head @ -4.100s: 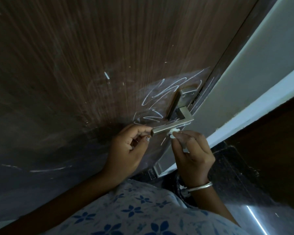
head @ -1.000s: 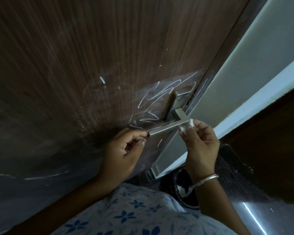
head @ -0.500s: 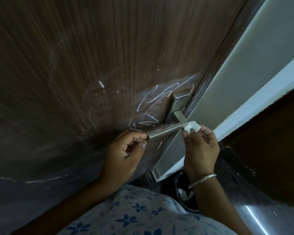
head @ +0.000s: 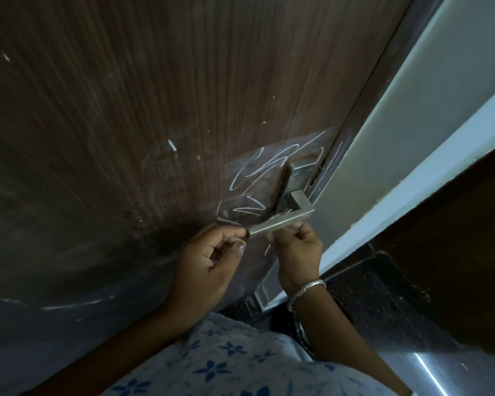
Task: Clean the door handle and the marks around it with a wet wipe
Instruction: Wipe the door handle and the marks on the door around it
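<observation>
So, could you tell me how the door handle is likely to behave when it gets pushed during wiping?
The door handle looks like stiff square metal, so it probably won't flex. It is a lever on a screwed plate, so it may swing down. The left hand pinches its free end, likely steadying it.

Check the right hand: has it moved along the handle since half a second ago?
Yes. The right hand has slid from the bend of the door handle back toward its free end, now under mid-lever, closer to the left hand.

White wall (head: 412, 115), dark floor (head: 383, 295), silver bangle (head: 309, 288).
</observation>
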